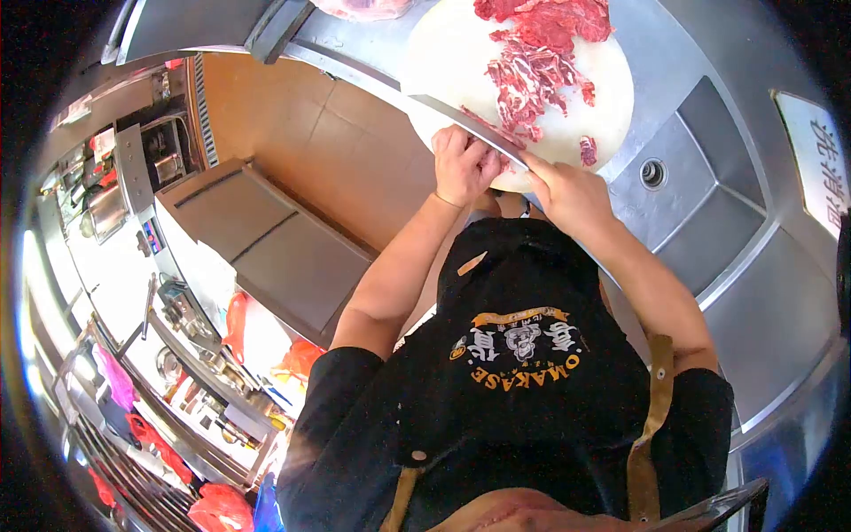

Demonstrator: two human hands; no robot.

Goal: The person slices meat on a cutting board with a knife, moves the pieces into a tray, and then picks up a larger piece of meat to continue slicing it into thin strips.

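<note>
On the round white cutting board [448,53], my right hand [572,197] is wrapped around the handle of a knife [470,122], its blade pointing up and left across the board's near edge. My left hand [463,168] is curled, fingertips bent in, close against the near side of the blade. A small piece of red meat [504,165] shows at its fingers, mostly hidden. Beyond the blade lie sliced marbled meat [523,89] and a larger red chunk [558,25]. One loose slice [588,151] sits apart near the right edge.
The board rests on a steel counter [660,53], beside a sink with a drain [653,174]. Pale meat [363,7] lies at the top. A white sign [814,160] stands at right. Steel cabinets [275,239] and cluttered shelves [177,372] are at left, over a tiled floor [355,133].
</note>
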